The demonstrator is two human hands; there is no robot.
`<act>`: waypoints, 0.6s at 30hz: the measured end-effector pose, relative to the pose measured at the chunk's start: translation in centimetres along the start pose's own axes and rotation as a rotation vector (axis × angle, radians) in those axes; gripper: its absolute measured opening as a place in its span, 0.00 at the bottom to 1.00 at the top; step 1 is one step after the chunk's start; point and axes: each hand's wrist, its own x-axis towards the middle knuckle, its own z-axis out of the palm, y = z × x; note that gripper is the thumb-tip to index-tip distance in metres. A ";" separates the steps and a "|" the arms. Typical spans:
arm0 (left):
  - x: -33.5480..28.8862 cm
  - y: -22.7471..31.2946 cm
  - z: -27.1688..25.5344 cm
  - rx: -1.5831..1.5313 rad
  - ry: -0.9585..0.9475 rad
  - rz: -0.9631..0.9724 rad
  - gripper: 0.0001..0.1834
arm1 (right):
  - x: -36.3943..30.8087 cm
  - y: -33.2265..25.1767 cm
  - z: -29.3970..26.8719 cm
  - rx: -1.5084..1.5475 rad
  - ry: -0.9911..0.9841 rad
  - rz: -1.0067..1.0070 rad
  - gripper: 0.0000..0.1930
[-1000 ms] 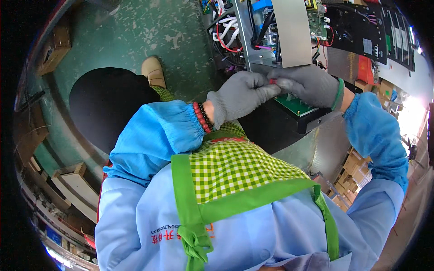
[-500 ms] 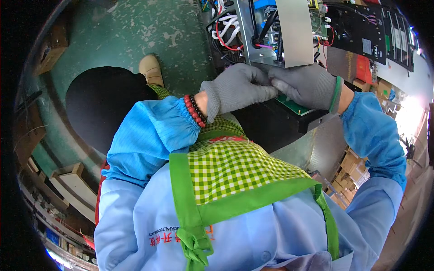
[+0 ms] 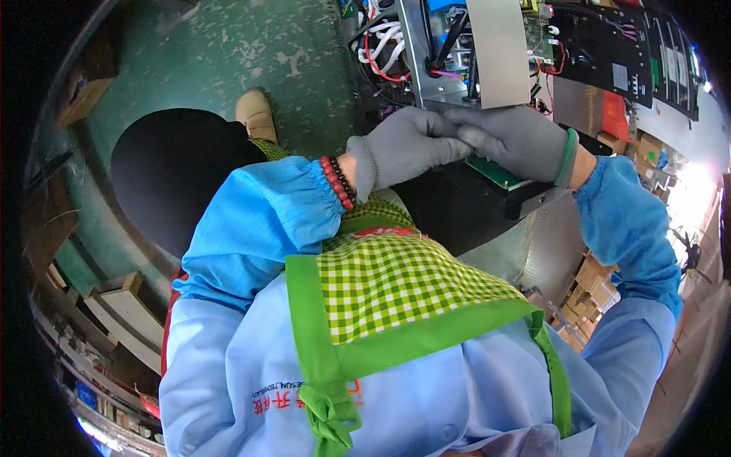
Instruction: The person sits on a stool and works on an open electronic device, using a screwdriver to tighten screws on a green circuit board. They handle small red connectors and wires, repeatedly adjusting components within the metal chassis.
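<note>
My left hand [image 3: 407,146], in a grey knit glove, meets my gloved right hand [image 3: 525,143] just below a metal housing [image 3: 499,57]. Both are closed, the fingers curled inward and the thumbs nearly touching. Whatever they pinch, if anything, is hidden between the gloves. Under my right hand a green circuit board [image 3: 495,175] shows its near edge and corner, the rest covered by the glove. It lies on a black panel [image 3: 438,206] with a bent metal bracket [image 3: 542,202] by the board's corner.
White and red cables [image 3: 390,49] bunch left of the housing. To its right are another circuit board [image 3: 539,42] with thin wires and a black plate [image 3: 598,57]. A black round seat [image 3: 179,179] stands at the left. Cardboard boxes [image 3: 590,282] are stacked at the lower right.
My left hand has shifted slightly right, closer against the right one. The right hand's fingers have moved a little over the left fingertips.
</note>
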 end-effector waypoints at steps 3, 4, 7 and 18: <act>-0.2 0.2 0.0 0.014 0.009 0.010 0.15 | 0.5 -0.7 -1.2 -0.013 -0.120 0.040 0.13; -0.1 0.1 0.0 0.055 0.000 0.022 0.15 | 0.7 -1.0 -1.4 -0.020 -0.171 0.075 0.13; -0.1 1.6 -0.7 0.169 -0.043 -0.123 0.15 | 0.7 -0.6 -1.4 -0.056 -0.222 0.076 0.14; 0.3 1.5 -2.3 0.117 0.065 -0.032 0.22 | 0.5 -0.6 -1.4 0.009 -0.166 0.045 0.15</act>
